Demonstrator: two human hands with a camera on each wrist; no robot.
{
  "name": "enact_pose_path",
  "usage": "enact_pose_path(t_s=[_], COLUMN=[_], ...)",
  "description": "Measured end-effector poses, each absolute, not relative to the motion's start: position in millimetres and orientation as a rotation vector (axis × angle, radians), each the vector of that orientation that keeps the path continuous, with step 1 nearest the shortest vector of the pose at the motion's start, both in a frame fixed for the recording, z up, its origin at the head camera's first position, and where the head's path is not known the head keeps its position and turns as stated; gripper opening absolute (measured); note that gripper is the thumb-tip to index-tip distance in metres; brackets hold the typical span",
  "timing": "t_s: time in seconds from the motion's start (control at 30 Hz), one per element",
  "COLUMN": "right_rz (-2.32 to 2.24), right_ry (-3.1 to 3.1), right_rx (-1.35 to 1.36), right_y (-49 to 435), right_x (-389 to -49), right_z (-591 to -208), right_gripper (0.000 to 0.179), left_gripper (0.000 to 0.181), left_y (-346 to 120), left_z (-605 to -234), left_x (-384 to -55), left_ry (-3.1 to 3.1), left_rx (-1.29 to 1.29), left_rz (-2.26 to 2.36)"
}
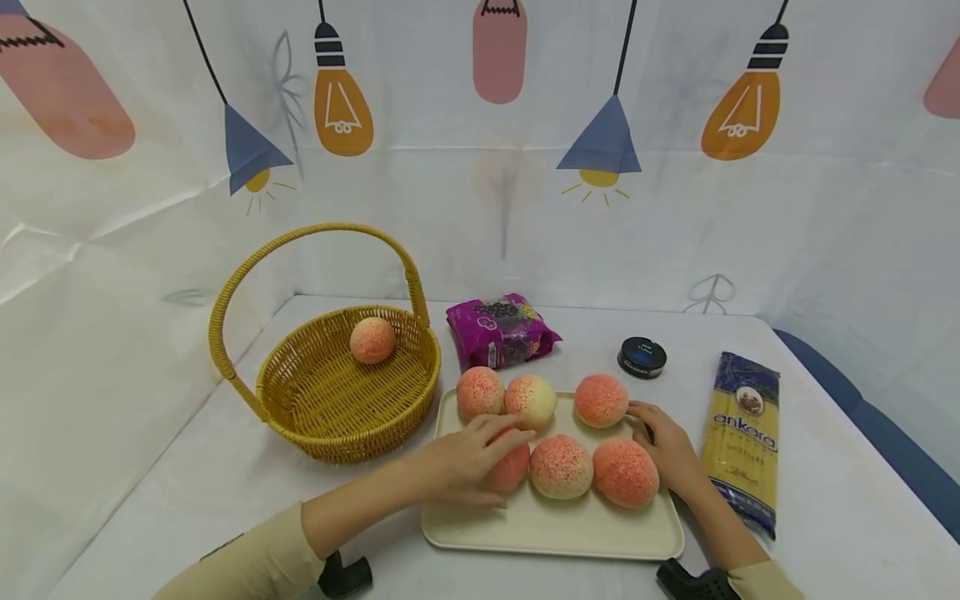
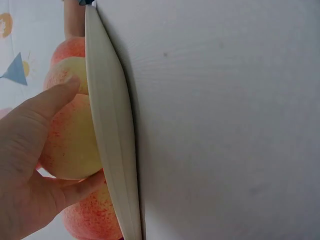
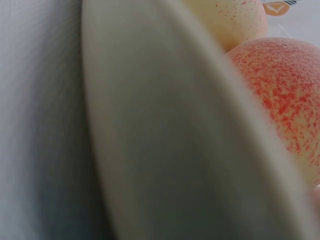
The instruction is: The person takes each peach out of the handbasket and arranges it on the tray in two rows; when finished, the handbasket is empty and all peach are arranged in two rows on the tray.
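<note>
Several peaches, pink with pale yellow patches, lie on a cream tray (image 1: 555,533) in the head view. My left hand (image 1: 461,458) reaches over the tray's left part and grips a peach (image 1: 510,467), which it partly covers. In the left wrist view, thumb and fingers lie on either side of that peach (image 2: 75,140). At the tray's right edge, my right hand (image 1: 667,446) has its fingertips by the upper right peach (image 1: 602,400), just above the lower right peach (image 1: 626,472). Whether they touch is hard to tell. The right wrist view mostly shows the tray's side.
Left of the tray stands a yellow wicker basket (image 1: 348,450) with a tall handle and one peach (image 1: 372,340) inside. Behind the tray lies a purple packet (image 1: 501,332). A round black tin (image 1: 642,357) and an ankara pasta packet (image 1: 742,437) are on the right.
</note>
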State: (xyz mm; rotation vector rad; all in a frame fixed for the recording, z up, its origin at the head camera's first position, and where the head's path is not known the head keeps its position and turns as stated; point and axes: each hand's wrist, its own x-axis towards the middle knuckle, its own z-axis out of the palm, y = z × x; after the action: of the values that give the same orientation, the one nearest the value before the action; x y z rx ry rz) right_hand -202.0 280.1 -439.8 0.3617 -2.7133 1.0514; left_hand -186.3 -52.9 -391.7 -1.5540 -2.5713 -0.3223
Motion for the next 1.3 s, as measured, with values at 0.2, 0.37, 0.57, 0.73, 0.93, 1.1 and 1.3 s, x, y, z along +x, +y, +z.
enact_pose_path(t_s=[0.2,0.37,0.57,0.73,0.93,1.1,1.3], right_rz=[1.062,1.065,1.066,1.07,1.093,1.097,1.087], right_ry=[-2.713,-2.714,-2.716,-2.712,-2.711,-2.719,-2.721], right_rx=[0.364,0.362,0.368,0.374,0.375,0.368,0.362], right_y=[279.4,279.3,279.1,279.3,279.5,279.3,279.4], right_x=[-201.8,-201.7,-202.0,-201.5,-201.2,-201.2,-200.4], right_z=[-439.4,-439.5,-439.7,-439.3,-438.7,-439.2,-438.4], right_gripper=[0.035,0.035,0.035,0.035,0.035,0.035,0.035], left_gripper=[0.079,0.085,0.091,0.086,0.087,0.093,0.086], left_y=[-56.4,-57.2,-58.2,-56.3,-54.0,-56.9,-64.8], left_z=[-387.3,-387.0,-387.5,-387.7,-386.5,-377.0,-365.7], left_x=[-184.7,-185.6,-185.3,-184.6,-183.7,-185.7,-192.3], left_ry=[-2.589,-2.561,-2.626,-2.634,-2.637,-2.594,-2.512], left_rx=[-1.507,-1.505,-1.483,-1.515,-1.517,-1.485,-1.379], left_rz=[-0.325,-0.315,-0.41,-0.484,-0.462,-0.372,-0.195])
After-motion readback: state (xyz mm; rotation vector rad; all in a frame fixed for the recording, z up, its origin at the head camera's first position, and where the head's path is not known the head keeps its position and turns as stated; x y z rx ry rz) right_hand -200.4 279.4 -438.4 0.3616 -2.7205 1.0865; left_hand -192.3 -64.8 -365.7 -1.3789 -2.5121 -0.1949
